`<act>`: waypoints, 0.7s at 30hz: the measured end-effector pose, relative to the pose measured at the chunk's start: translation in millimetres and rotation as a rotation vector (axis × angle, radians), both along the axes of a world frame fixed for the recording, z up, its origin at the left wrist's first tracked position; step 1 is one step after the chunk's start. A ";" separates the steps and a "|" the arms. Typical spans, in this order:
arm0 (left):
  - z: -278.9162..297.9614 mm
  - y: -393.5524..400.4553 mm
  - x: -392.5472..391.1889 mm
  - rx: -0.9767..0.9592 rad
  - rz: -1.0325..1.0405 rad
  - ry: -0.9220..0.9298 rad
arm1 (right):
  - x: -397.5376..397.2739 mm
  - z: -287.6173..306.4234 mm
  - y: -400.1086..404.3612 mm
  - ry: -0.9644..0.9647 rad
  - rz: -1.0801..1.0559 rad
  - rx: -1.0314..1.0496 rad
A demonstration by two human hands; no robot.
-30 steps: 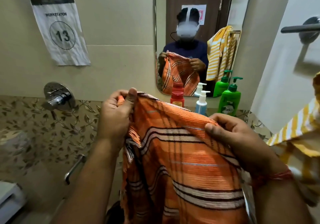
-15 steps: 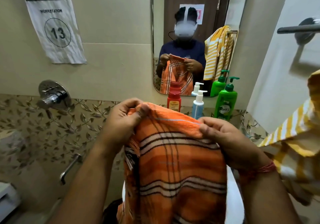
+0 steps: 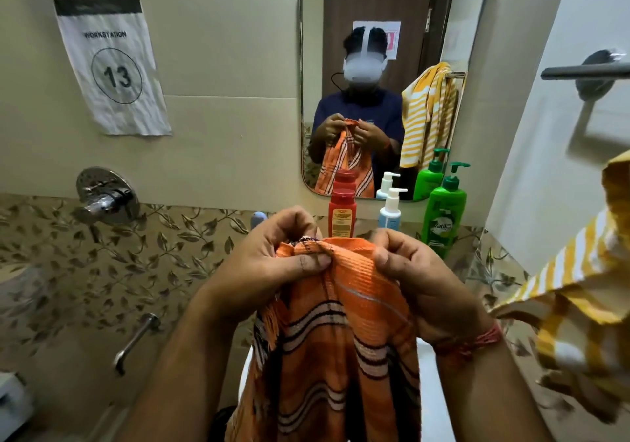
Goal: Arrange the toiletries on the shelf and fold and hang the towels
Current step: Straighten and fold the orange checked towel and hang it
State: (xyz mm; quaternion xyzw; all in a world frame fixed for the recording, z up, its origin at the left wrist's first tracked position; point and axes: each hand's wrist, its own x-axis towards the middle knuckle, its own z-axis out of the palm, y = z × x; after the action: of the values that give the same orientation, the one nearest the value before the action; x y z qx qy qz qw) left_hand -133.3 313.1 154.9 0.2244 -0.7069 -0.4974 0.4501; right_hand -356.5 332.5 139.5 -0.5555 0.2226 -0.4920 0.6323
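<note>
An orange towel (image 3: 344,346) with dark and white stripes hangs in front of me, gathered narrow at its top edge. My left hand (image 3: 272,264) pinches that edge on the left and my right hand (image 3: 416,278) grips it on the right, the two hands close together. Behind them, below the mirror, stand a red bottle (image 3: 342,213), a small white and blue pump bottle (image 3: 390,211) and a tall green pump bottle (image 3: 445,213). A yellow and white striped towel (image 3: 576,305) hangs at the right edge.
A mirror (image 3: 477,49) on the wall reflects a person holding the towel. A chrome wall tap (image 3: 105,199) and a metal spout (image 3: 136,339) are at the left. A towel bar (image 3: 579,72) juts from the right wall. A paper sign (image 3: 112,66) reads 13.
My hands have come closer together, bunching the orange towel's top edge narrower. The view has shifted, so the hands sit lower under the bottles.
</note>
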 end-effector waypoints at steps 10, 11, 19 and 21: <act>11.0 4.4 -12.4 -0.110 0.058 -0.394 | 18.6 22.0 6.6 0.613 -0.378 -0.524; 12.4 5.1 -13.7 -0.135 0.058 -0.400 | 18.6 22.3 5.8 0.627 -0.406 -0.530; 6.4 -11.5 23.0 -0.096 0.592 -0.012 | -36.2 10.7 10.5 0.430 -0.282 -0.132; 9.4 -4.3 15.6 -0.152 0.470 -0.254 | -29.6 15.7 9.7 0.592 -0.334 -0.272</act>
State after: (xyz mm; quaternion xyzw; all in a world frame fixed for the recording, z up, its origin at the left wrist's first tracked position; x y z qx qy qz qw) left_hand -117.7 308.8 164.4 0.4083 -0.7213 -0.2929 0.4766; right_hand -386.1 342.2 155.2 -0.7087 0.4163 -0.4315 0.3718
